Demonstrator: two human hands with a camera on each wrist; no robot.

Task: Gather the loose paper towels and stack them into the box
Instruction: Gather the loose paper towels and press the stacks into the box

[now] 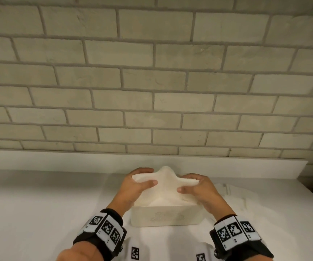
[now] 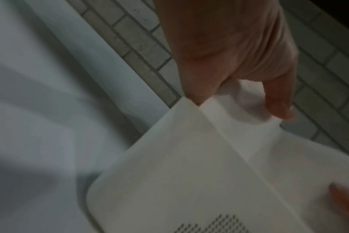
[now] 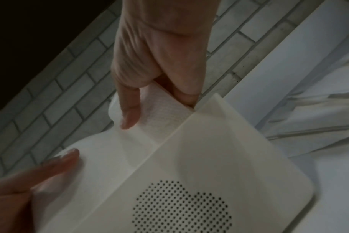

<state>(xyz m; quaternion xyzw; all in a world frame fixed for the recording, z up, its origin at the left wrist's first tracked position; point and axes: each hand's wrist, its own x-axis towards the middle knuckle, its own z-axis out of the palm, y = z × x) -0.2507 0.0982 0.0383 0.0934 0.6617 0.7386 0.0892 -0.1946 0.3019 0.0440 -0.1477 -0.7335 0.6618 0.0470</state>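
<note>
I am standing at a white counter (image 1: 39, 204) that runs along a pale brick wall (image 1: 152, 72). Directly in front of me sits a small white box (image 1: 166, 217), open at the top, with a patch of tiny dots on the side facing me.

Both my hands are holding one stack of white paper towels (image 1: 166, 183) over the open box. My left hand (image 1: 137, 183) grips the left end of the stack: the fingers curl over the far edge and the thumb presses on the near side. My right hand (image 1: 197, 189) grips the right end in the same way, thumb toward me, fingers wrapped behind. Because I squeeze from both ends, the middle of the stack bulges up into a peak, while its lower part sits down inside the box (how deep it reaches I cannot tell, since the front wall hides it).

From my left wrist, I see my thumb and a finger pinching the textured towel edge just above the box rim. The view from my right wrist shows the same pinch at the other corner, with my other hand blurred at the lower left.

More loose white paper towels (image 1: 232, 194) lie crumpled on the counter just right of the box. I wear black wristbands (image 1: 103, 230) carrying black-and-white square markers.
</note>
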